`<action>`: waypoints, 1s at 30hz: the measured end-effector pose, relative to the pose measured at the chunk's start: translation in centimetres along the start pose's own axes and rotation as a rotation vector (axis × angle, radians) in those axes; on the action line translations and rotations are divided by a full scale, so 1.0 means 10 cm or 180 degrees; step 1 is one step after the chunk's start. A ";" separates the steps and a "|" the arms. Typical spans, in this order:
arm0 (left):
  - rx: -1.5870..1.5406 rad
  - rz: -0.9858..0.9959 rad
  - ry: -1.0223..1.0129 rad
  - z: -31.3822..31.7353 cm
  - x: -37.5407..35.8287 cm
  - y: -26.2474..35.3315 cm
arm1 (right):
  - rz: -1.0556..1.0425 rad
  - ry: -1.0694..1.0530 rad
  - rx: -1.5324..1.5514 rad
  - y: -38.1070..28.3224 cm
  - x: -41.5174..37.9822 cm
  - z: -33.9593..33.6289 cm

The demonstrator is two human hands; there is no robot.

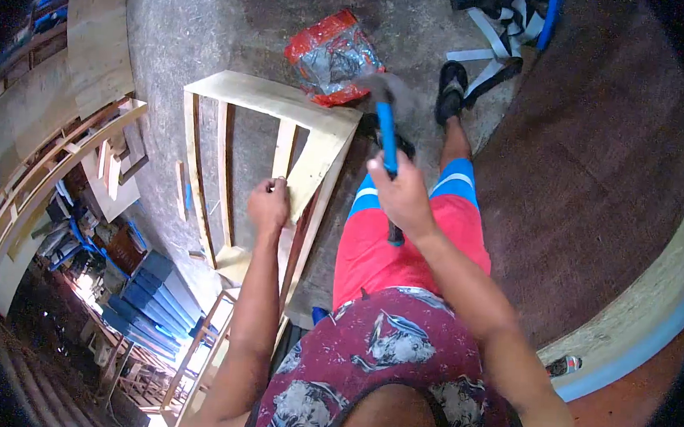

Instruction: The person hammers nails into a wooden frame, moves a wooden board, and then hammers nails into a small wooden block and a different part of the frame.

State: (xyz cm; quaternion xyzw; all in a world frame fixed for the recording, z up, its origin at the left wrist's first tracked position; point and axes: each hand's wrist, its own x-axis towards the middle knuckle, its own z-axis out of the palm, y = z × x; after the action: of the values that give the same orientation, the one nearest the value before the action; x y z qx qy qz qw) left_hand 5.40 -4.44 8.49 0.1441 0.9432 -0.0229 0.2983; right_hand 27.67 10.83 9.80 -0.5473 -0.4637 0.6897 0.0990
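Note:
My right hand is wrapped round the blue handle of a hammer. The hammer is raised, its head blurred by motion above the floor near my feet. A wooden frame of light slats and boards stands on the floor in front of me, to the left. At its near side, my left hand rests by the edge of a pale plywood strip. Its thumb and fingers are pinched together at the wood; whatever they hold is too small to make out.
A red and clear plastic bag lies on the concrete floor beyond the frame. Webbing straps are heaped at the top right. A large brown surface curves along my right. Wooden frames and stacked blue-grey pieces stand at left.

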 end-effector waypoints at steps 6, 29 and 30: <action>-0.0120 -0.0009 0.0071 -0.04 -0.02 0.09 | 0.1509 -0.0647 0.1095 0.83 -0.07 0.29; -0.0676 0.0588 0.0623 0.03 -0.06 0.06 | 0.0963 -0.0535 0.1369 1.19 -0.49 0.75; -0.0497 0.0720 0.0623 0.02 -0.08 0.01 | 0.2268 -0.1293 0.0996 1.19 -0.45 0.74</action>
State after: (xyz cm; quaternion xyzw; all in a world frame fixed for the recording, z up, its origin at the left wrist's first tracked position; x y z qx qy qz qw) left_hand 6.19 -4.59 8.76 0.2273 0.9445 0.0983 0.2161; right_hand 27.50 -2.53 3.64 -0.5047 -0.1460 0.8363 -0.1565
